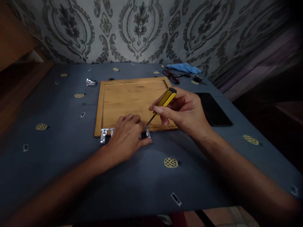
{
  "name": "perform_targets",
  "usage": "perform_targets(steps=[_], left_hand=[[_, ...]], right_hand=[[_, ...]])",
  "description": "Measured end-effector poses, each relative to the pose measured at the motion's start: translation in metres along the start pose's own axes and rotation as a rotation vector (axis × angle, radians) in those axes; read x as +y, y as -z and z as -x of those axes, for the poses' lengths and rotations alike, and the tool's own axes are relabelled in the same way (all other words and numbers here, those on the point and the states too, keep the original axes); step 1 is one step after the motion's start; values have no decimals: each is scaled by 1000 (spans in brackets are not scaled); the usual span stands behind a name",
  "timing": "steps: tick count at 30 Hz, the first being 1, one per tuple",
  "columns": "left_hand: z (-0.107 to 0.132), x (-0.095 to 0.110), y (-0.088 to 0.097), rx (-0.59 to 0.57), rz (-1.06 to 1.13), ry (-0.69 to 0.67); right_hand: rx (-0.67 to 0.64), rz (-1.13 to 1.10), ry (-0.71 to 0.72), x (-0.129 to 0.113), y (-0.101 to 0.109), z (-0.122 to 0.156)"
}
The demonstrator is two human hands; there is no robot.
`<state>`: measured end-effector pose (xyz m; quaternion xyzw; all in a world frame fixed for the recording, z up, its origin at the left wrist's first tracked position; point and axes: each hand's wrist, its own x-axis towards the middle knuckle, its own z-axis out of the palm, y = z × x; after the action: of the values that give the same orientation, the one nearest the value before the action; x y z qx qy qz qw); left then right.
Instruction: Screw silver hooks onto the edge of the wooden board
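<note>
A framed wooden panel, like a cabinet door, lies flat on the blue table cover. Along its near edge are metal hinges, one at the left corner and others partly covered by my left hand. That hand rests over the edge, its fingers bent and its thumb beside a metal hinge. My right hand grips a yellow and black screwdriver by its handle, tilted down to the left. The screwdriver's tip meets the hinge next to my left fingers; any screw there is too small to make out.
A loose metal hinge lies beyond the panel's left corner. Glasses, keys and a blue cloth are at the back right. A flat black tablet-like object lies right of the panel. A patterned wall bounds the back.
</note>
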<state>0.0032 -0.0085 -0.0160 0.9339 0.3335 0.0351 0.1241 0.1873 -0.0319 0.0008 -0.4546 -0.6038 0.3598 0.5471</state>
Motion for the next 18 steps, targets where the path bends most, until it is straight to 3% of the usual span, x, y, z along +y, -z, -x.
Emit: perform_targets(steps=[8,18], left_hand=[[-1,0,-1,24,-6,-11],[0,1,1,-15,-1,14]], right_hand=[[-95,-2,-10,-7,6,2],[-14,0,21,-6,1,1]])
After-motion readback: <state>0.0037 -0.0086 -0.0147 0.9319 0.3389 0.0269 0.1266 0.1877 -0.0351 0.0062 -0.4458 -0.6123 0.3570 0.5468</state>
